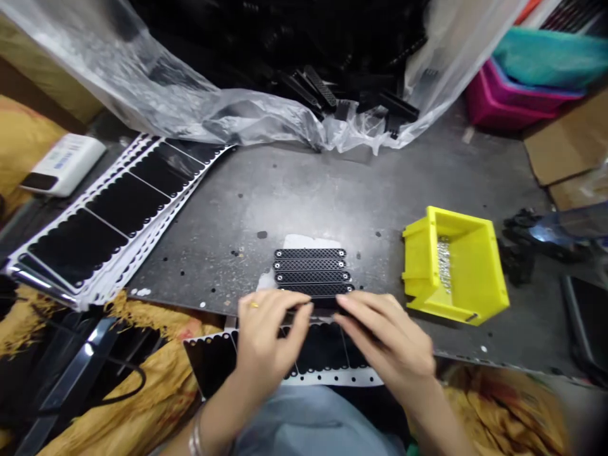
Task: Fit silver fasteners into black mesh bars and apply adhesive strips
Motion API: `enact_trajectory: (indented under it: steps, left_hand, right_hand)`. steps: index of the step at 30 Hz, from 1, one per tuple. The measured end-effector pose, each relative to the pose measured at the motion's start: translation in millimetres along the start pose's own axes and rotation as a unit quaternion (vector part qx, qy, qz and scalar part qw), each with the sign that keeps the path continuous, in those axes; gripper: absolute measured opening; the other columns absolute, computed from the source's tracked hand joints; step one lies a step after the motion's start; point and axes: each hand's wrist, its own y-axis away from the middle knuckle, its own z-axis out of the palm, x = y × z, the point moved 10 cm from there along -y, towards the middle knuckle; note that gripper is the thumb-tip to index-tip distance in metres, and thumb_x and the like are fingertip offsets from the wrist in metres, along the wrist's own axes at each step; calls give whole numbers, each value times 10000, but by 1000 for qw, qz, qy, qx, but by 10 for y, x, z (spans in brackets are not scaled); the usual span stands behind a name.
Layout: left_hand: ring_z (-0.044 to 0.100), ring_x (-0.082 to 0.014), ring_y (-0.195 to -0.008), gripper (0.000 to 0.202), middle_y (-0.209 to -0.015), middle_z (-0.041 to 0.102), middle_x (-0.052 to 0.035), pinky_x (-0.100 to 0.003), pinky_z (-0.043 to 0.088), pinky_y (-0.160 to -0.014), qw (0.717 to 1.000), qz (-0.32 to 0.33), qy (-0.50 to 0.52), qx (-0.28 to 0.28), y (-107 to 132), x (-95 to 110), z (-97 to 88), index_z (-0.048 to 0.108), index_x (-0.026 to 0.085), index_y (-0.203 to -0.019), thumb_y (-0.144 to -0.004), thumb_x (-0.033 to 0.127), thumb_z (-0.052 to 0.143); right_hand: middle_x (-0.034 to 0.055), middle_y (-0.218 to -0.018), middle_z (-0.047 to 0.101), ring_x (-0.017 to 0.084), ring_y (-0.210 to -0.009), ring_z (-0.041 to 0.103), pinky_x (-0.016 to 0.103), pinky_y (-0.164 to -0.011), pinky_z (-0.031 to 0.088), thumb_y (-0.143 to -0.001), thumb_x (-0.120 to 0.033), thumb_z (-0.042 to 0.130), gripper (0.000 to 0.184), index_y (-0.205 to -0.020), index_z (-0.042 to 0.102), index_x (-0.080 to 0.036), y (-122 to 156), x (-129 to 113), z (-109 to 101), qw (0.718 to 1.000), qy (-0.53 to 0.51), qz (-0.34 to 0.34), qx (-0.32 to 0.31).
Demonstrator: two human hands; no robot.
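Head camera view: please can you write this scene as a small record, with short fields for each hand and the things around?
Left hand: fingers at the left end of the nearest black textured bar
Right hand: fingers at that bar's right end
Bars: four in a row, flat on a grey metal sheet
Beside: yellow plastic bin holding small metal parts
Left side: stacked sheets of black scalloped labels
Rest: clear plastic bag, pink crate

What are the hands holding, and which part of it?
The left hand and right hand seem to pinch a black mesh strip by its near edge, though their fingers partly hide the hold.
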Motion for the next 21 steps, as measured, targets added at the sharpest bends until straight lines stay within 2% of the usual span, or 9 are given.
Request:
enact_trajectory:
  steps: [2,3,6,8,11,18,21]
  left_hand:
    - [690,-192,-851,57,-888,777,24,-383,371,-898,998,-56,-23,13,36,-357,-220,691,262,-979,-979,223,650]
    - [688,-198,-851,61,-879,781,26,-384,374,-890,996,-82,-25,8,59,-515,-272,704,268,-972,-979,241,650]
    - [690,-213,-889,104,-898,799,25,-387,385,-879,991,-132,3,-35,112,-798,-221,746,287,-983,-982,295,642]
    - [687,-213,-888,129,-906,805,28,-393,386,-878,987,-145,27,-57,117,-831,-129,762,298,-982,-984,306,633]
    - [676,-200,-842,143,-860,796,40,-400,382,-878,985,-156,54,-57,81,-798,-64,766,298,-929,-976,292,631]
    - [662,-188,-802,159,-785,764,45,-402,379,-882,980,-179,72,-54,33,-824,-35,747,280,-813,-943,286,655]
    - [653,-189,-800,163,-783,747,36,-394,380,-877,978,-188,69,-49,37,-847,-16,730,266,-781,-923,334,690]
  right_hand:
    - [62,-1160,767,188,-1009,724,365,-833,544,-979,-93,644,539,-1477,546,-274,-180,-92,345,997,-22,-53,-52]
    - [59,-1139,775,182,-989,726,359,-815,535,-993,-112,632,474,-1439,579,-262,-243,-105,463,995,-24,-66,-65]
    - [60,-1109,783,175,-930,711,353,-795,522,-1009,-165,629,238,-1223,703,-237,-338,-90,665,992,-12,-82,-90]
    - [66,-1114,780,178,-924,692,359,-809,525,-1009,-177,632,168,-1141,723,-228,-350,-70,708,991,-2,-82,-104]
    - [74,-1120,776,185,-930,672,361,-809,531,-1008,-176,634,159,-1141,715,-209,-358,-70,710,989,7,-84,-118]
    - [76,-1105,779,191,-913,653,348,-775,540,-1012,-177,622,151,-1125,720,-193,-408,-140,777,983,26,-110,-145]
    - [91,-1122,773,202,-934,666,358,-789,545,-1001,-190,644,166,-1147,724,-182,-393,-151,696,982,40,-117,-142]
